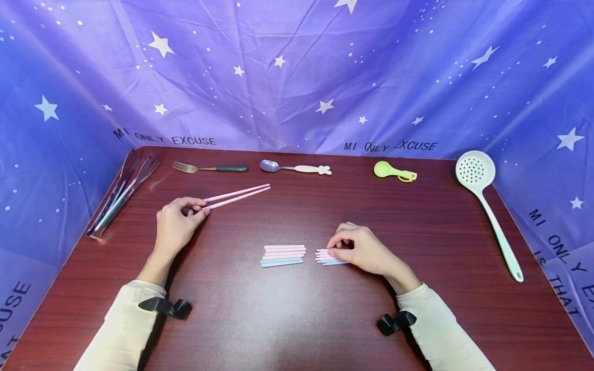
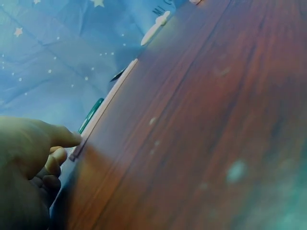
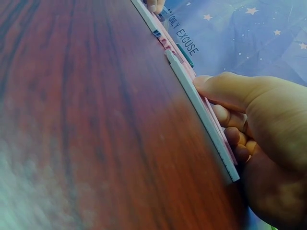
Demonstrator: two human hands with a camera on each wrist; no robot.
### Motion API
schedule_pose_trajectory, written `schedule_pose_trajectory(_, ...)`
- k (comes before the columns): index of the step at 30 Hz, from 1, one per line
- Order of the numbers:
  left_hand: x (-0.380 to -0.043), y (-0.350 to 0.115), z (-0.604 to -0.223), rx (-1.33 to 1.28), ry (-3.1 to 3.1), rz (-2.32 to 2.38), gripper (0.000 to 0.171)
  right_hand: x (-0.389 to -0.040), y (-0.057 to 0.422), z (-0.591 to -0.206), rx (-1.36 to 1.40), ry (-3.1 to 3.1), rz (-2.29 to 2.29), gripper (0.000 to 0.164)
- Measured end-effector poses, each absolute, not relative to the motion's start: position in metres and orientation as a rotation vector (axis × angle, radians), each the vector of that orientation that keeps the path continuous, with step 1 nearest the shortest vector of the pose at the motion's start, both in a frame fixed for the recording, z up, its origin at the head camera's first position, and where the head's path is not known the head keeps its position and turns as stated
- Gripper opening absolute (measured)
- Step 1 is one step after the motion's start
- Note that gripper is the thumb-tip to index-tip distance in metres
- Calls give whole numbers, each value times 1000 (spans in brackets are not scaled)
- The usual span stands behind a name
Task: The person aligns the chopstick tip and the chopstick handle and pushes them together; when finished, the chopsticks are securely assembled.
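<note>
My left hand (image 1: 178, 219) has thumb and fingertips on the near ends of two pink chopsticks (image 1: 241, 191), which lie on the table pointing right and away, slightly apart. In the left wrist view, fingertips meet the end of a pink chopstick (image 2: 108, 105). At centre right, my right hand (image 1: 364, 247) pinches pink sticks in a small group of pink and pale blue sticks (image 1: 321, 256), partly hidden by the hand. Its thumb presses beside a pale blue stick (image 3: 206, 120) in the right wrist view. Just left lies a matching row of pink and blue sticks (image 1: 283, 255).
Along the back of the dark red table (image 1: 223, 309) lie a green-handled fork (image 1: 211, 168), a spoon (image 1: 294, 167) and a green measuring spoon (image 1: 394, 171). A slotted skimmer (image 1: 489, 211) lies at right. Far left is a clear bag of utensils (image 1: 122, 193). Starry cloth (image 1: 297, 77) surrounds the table.
</note>
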State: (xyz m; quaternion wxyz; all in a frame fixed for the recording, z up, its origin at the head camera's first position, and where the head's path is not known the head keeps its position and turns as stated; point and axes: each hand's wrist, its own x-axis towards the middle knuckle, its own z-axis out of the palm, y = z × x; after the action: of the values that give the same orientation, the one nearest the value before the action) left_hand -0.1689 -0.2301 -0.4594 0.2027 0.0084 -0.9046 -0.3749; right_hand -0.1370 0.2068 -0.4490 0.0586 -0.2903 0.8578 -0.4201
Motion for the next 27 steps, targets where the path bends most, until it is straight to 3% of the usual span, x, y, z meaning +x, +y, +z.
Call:
schedule_pose_trajectory(5, -162, -210, -452, -37, -2479, -1124, 14, -136, 207, -448, -879, 2599, -1263, 14)
schedule_pose_trajectory(15, -132, -137, -447, -500, -2635, -1409, 21, -137, 207, -451, -924, 2614, -1262, 16)
schedule_pose_trajectory(27, -119, -101, -453, -604, -2807, -1235, 23, -137, 208, -452, -957, 2621, -1279, 15)
